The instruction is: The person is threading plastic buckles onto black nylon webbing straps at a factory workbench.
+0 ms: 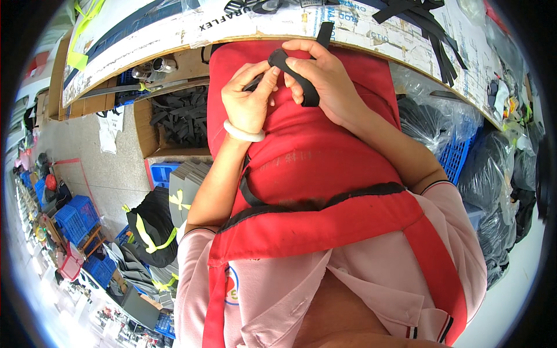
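A black strap [301, 79] is held above my lap, over the red apron [296, 156]. My left hand [248, 101], with a white bracelet at its wrist, pinches at the strap's rounded end. A dark piece shows between its fingers; whether it belongs to the same strap I cannot tell. My right hand [326, 81] grips the strap between thumb and fingers. One part of it curves down below the right hand, and a dark flat end stands up beyond the fingers near the table edge.
A worktable [238, 32] with a worn white top curves ahead of me. Loose black straps [426, 29] lie on its right. Under it, at left, a cardboard box [142, 124] holds many dark strips. Plastic-bagged goods [490, 191] and a blue crate [455, 153] stand at right.
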A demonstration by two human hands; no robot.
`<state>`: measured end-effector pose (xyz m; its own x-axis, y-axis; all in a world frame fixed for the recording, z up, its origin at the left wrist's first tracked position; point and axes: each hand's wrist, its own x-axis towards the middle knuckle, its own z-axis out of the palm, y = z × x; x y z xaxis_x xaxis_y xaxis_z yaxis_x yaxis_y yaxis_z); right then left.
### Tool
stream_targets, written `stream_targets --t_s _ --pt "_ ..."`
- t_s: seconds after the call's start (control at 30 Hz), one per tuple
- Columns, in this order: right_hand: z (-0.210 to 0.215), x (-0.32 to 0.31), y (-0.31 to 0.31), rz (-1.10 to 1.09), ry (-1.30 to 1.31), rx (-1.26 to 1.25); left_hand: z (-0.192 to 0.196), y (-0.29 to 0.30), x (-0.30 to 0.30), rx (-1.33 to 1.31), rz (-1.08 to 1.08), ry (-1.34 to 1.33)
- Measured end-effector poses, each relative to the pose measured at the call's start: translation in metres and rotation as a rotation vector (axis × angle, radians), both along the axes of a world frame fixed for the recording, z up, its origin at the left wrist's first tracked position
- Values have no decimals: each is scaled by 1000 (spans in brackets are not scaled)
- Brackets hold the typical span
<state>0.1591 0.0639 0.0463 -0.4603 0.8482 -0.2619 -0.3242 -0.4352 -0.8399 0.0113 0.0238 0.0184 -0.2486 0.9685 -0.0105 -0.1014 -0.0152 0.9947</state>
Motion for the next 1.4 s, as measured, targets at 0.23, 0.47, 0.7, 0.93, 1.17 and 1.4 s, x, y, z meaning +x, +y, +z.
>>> stream_targets --t_s 0.23,0.47,0.7,0.93,1.17,1.4 --pt "-3 -1 4 26 37 31 -6 0 -8 178 -9 369" --pt "-19 4 9 129 -44 10 -14 -2 -9 344 -23 495" --pt "-21 11 14 269 -112 27 -11 -9 -11 -256 -59 -214" --pt "4 5 -3 38 -401 620 -7 -5 -17 -381 -97 -656" --pt "6 10 2 165 -477 265 1 -5 -9 -223 0 -353" --pt "-10 -4 4 25 -260 115 -3 -8 -11 -94 -35 -238"
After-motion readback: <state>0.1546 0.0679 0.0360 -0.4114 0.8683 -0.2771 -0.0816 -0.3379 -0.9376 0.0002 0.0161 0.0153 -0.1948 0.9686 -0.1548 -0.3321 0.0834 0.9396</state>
